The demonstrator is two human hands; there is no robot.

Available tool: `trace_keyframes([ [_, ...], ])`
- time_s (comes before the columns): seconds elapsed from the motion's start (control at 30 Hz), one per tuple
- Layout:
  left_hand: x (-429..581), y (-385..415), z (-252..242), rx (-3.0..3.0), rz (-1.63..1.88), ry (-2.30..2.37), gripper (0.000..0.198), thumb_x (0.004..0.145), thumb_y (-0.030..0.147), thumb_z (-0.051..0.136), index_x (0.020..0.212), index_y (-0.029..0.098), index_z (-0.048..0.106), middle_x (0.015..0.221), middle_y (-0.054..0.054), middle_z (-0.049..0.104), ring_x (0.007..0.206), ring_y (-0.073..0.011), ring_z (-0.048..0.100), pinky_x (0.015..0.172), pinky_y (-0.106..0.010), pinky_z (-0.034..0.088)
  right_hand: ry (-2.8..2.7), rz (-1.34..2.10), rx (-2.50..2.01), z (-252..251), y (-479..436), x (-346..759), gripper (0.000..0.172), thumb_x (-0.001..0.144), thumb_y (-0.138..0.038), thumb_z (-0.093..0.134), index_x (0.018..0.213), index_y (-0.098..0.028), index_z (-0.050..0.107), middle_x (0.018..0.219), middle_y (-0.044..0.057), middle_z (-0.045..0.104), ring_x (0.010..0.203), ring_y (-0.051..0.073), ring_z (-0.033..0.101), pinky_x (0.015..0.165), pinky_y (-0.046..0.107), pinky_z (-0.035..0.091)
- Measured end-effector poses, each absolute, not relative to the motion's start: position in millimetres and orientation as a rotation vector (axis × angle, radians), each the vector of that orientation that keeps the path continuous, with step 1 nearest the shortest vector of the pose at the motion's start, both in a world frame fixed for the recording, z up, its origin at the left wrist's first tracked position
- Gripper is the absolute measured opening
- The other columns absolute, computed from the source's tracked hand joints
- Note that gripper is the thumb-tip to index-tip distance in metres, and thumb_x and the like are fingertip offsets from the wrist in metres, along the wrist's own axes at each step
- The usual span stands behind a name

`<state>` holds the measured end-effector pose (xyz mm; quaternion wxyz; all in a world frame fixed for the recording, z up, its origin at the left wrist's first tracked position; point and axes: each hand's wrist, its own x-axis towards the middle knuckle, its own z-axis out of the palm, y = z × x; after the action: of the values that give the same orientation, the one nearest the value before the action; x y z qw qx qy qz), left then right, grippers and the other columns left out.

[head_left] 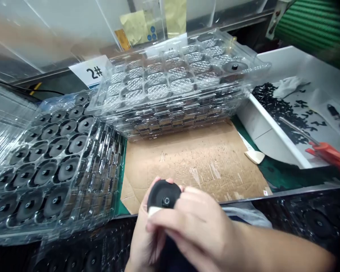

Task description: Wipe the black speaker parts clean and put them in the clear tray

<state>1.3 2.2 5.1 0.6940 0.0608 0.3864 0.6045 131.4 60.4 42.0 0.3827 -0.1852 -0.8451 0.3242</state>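
Observation:
My left hand is closed around a black round disc with a small raised hub at its centre. Over the disc's near right side lies my right hand, its fingers curled. Between its thumb and the disc's near edge shows a small white piece, mostly covered, so its kind is unclear. Below both hands is a sheet of brown cardboard on the green bench top.
Stacked clear trays stand at the back, one black disc in the top one. More trays filled with discs are at left. At right, a white bin holds small black parts and a red-handled tool. A cream-coloured piece lies beside it.

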Motion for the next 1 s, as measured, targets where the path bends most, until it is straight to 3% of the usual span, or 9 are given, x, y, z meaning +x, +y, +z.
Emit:
trace_keyframes([
  [0.17,-1.6,2.0,1.1,0.191,1.402,0.721,0.048,0.061,0.028,0.076,0.108,0.028,0.064,0.113,-0.003,0.066,0.101,-0.0181,0.063,0.089,-0.024,0.049,-1.937,1.133,-0.939,26.1,56.4,169.0,0.025,0.088,-0.014,0.048,0.108,-0.023,0.059,0.095,-0.001,0.065,0.082,0.011,0.059,0.076,0.02,0.046],
  [0.33,3.7,1.8,3.2,0.169,1.349,0.631,0.053,0.061,0.034,0.075,0.112,0.029,0.062,0.118,-0.003,0.064,0.105,-0.0263,0.061,0.093,-0.033,0.049,-1.551,1.265,-1.172,16.5,59.8,177.9,0.02,0.091,-0.026,0.048,0.107,-0.033,0.059,0.105,-0.007,0.063,0.093,0.008,0.059,0.075,0.011,0.046],
  [0.6,0.5,1.6,5.1,0.158,1.305,0.589,0.053,0.064,0.035,0.072,0.115,0.029,0.06,0.122,-0.002,0.062,0.111,-0.0274,0.056,0.091,-0.03,0.049,-1.481,1.468,-1.181,5.3,56.6,173.1,0.019,0.091,-0.03,0.05,0.107,-0.033,0.06,0.105,-0.006,0.064,0.093,0.01,0.06,0.076,0.012,0.047],
  [1.0,-2.4,1.5,4.5,0.159,1.276,0.593,0.055,0.063,0.037,0.073,0.116,0.03,0.059,0.124,-0.002,0.06,0.113,-0.027,0.054,0.092,-0.029,0.049,-1.526,1.417,-1.193,6.5,57.8,173.1,0.021,0.09,-0.031,0.049,0.106,-0.026,0.062,0.105,0.0,0.064,0.095,0.016,0.06,0.08,0.023,0.05],
])
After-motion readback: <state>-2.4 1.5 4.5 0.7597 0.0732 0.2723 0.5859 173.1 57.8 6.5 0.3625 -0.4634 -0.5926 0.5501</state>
